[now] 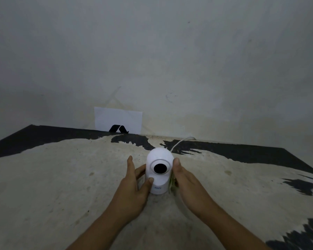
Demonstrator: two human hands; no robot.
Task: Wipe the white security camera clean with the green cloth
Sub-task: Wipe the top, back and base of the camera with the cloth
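Hidden: most of the green cloth (171,183) lay out of sight, only a thin strip showing between the right hand (185,179) and the camera's side.
Writing: faint grey lettering on the base of the white security camera (158,170) was too small to read; a white sheet (118,119) on the wall (170,60) bore a black angular mark.
Orientation: camera stood upright on the worn table (61,177), its dark lens facing the viewer, long axis vertical.
Cable: white cable (181,141) ran from behind it toward the wall.
Left hand (134,184): fingers curled around the camera's left side, thumb on its front.
Right hand: flat, pressing the cloth against the camera's right side.
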